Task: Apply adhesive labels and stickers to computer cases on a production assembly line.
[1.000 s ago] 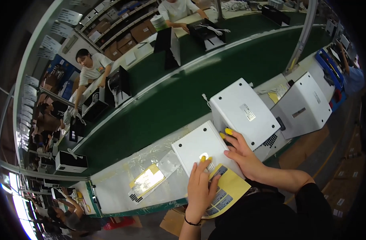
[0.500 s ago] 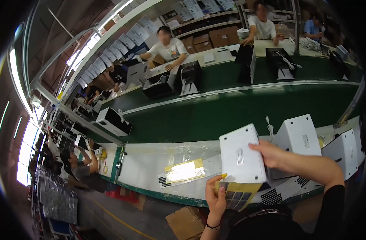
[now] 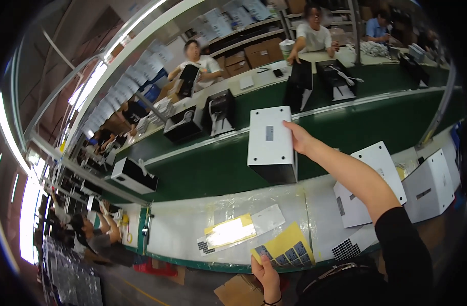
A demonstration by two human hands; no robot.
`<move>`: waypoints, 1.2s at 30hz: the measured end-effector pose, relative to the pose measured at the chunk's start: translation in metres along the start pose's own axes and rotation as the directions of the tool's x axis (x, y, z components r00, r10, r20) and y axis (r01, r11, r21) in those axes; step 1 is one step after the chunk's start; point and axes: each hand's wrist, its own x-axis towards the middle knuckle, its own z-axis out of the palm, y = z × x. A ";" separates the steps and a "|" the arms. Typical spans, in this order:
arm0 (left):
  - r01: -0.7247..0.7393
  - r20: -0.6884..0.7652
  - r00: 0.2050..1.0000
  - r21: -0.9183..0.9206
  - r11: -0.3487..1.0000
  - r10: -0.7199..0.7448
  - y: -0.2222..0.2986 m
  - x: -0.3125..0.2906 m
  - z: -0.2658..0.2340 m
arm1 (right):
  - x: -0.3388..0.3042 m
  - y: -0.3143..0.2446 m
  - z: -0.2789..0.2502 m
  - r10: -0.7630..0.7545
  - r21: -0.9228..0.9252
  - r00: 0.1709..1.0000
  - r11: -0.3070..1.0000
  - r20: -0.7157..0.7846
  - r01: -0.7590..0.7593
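Note:
Over the green belt, my right hand [image 3: 299, 138] grips the right edge of a white box-shaped housing [image 3: 264, 145] with a dark lower side. Its white face has a dark dot at each corner and a small grey label near the middle. My left hand [image 3: 267, 278] is low, at the bench's front edge. Thumb and fingers there pinch the near left corner of a yellow sticker sheet [image 3: 289, 238] that carries several grey labels. The sheet slants over the bench edge, well apart from the housing.
More white housings [image 3: 430, 189] stand at the bench's right end, beside a patch of black dots [image 3: 346, 249]. A shiny yellow-edged sheet [image 3: 231, 232] lies left of my left hand. Black open boxes [image 3: 223, 112] with white cables line the far side of the green belt [image 3: 213, 176], where co-workers sit.
My right hand has carried the white housing away from me and leftward, from the bench to over the belt. A grey label now shows on its face. The left hand has drawn lower with the sheet.

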 end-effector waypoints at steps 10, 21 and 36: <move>0.260 -0.062 0.966 0.233 0.937 -0.252 -0.003 0.013 0.042 | 0.067 -0.036 -0.052 -0.082 -0.089 0.970 0.994 -0.230 0.063; 0.201 0.151 0.967 0.046 0.979 -0.206 -0.043 0.020 0.115 | -0.200 -0.213 -0.121 -0.347 -0.859 0.938 -0.487 0.021 -0.161; 0.252 0.193 0.927 0.309 0.917 -0.320 -0.010 -0.016 0.173 | -0.293 -0.147 -0.207 -0.009 -0.428 0.921 0.887 -0.391 -0.173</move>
